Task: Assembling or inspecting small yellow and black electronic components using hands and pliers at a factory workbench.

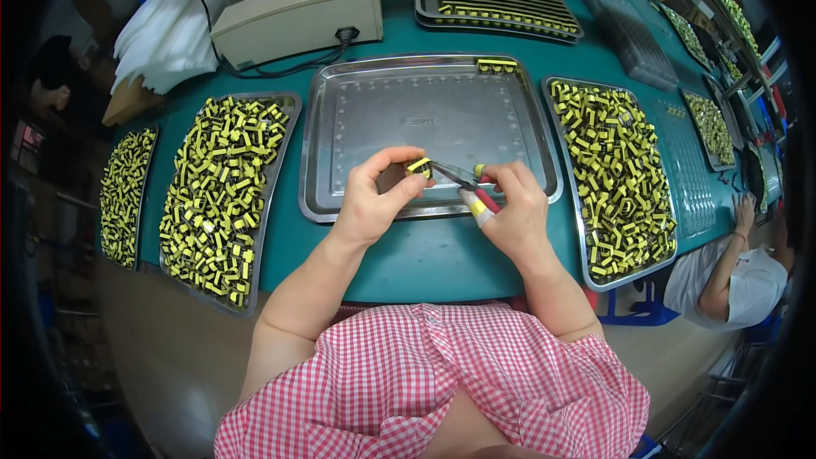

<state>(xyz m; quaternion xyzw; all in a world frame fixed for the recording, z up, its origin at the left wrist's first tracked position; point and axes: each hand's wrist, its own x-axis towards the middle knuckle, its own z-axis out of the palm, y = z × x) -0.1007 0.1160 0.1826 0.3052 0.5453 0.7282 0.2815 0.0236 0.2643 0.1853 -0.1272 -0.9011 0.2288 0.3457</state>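
My left hand (374,191) pinches a small yellow-and-black electronic component (419,167) between thumb and fingers, above the near edge of a steel tray (408,106). In my right hand (520,212) is a pair of fine-nosed pliers (459,175) with red grips. Their dark tip meets or almost meets the component; I cannot tell whether the jaws close on it. Yellowish coverings wrap some fingertips of the right hand. A short row of similar components (496,66) stands in the tray's far right corner.
Heaped component trays flank me: two on the left (274,195) (151,157), one on the right (668,265). A tray of neat component rows (501,2) lies beyond. At the back left stand a beige box (297,25) with a black cable and white foam sheets (166,34). Co-workers sit right.
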